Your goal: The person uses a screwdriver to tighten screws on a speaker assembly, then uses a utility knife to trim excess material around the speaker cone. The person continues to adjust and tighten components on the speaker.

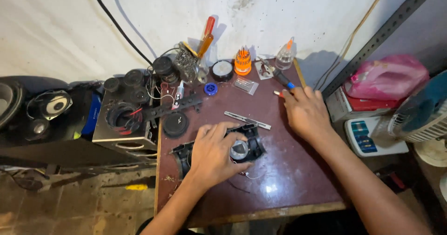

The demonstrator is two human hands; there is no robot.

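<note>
Two hands show on my feed: my left hand clasps the black speaker housing at the middle of the brown bench, my right hand rests loose-fingered near a blue-tipped tool, a pink bag sitting far right.

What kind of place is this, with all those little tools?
Probably a small electronics repair bench. The left hand rests on an opened black speaker housing, a screwdriver bit set stands by the wall, and loose speakers sit beside the table.
</note>
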